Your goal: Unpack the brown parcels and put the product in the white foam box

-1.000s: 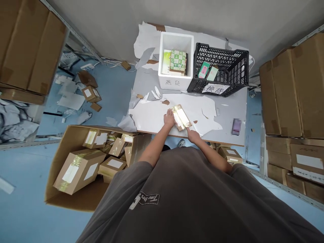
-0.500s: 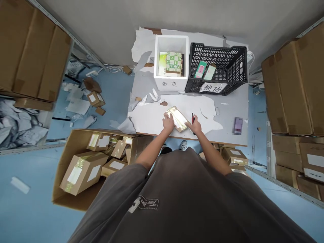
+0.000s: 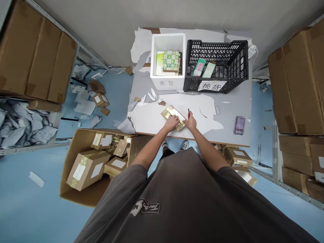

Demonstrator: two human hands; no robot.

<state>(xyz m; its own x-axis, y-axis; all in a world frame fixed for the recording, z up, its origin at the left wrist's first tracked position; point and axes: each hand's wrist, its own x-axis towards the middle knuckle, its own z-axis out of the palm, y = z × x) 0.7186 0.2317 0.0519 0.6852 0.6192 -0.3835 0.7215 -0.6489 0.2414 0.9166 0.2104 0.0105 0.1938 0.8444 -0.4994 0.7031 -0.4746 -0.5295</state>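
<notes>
A small flat cardboard box (image 3: 172,110), wrapped in shiny yellowish tape and bearing a white label, lies at an angle near the table's front edge. Over its top face, my left hand (image 3: 172,123) is closed, fingers bunched against the box; the fingertips are partly hidden. My right hand (image 3: 191,123) is wrapped around a red and black utility knife (image 3: 188,114), which points away from me. The thumb side of that hand is by the box's right edge.
Behind stand a white foam bin (image 3: 168,82) with packets and a black crate (image 3: 217,80) holding small boxes. Torn white paper covers the table (image 3: 233,104), with a blurred purple item (image 3: 239,125) at right. Left, a big carton (image 3: 66,179) holds parcels; shelves (image 3: 275,155) flank both sides.
My left hand has moved from the box's left end onto its middle, its fingers now curled. The knife has shifted slightly left with my right hand and tilted upright.
</notes>
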